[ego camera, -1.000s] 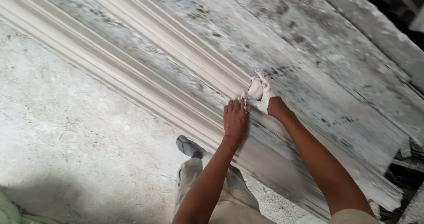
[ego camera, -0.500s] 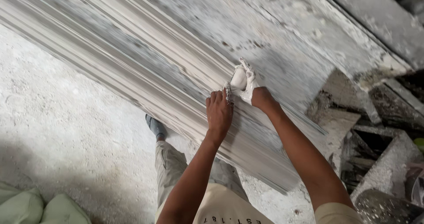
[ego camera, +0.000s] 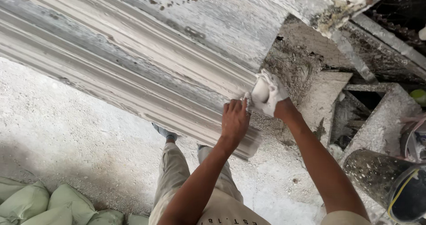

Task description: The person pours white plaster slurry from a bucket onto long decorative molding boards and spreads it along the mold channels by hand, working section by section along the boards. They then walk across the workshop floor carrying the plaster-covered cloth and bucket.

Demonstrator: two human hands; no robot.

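- Now that both hands have slid down to the long grey-white ribbed plaster moulding's (ego camera: 133,69) lower end, its length looks covered.
- Left hand (ego camera: 234,120) presses flat, fingers released; right hand (ego camera: 270,94) stays clenched round a white plaster-caked rag (ego camera: 262,89).

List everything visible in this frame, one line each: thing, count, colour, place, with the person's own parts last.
Moulded plaster cornice: one, grey-white, long, running from upper left to centre.
Small tool: one, pale, at the cornice end between the hands; kind unclear.
Sacks: several, pale green, bottom left.
Floor: one, grey-white, dusty, left and bottom.
Slabs and rubble: several, grey, right.
Dark bucket: one, plaster-spattered, bottom right.
Shoe: one, grey, under the cornice.
Trousers: khaki, bottom centre.
Left hand: bare, on the cornice end.
Right hand: plaster-coated, against the cornice end.
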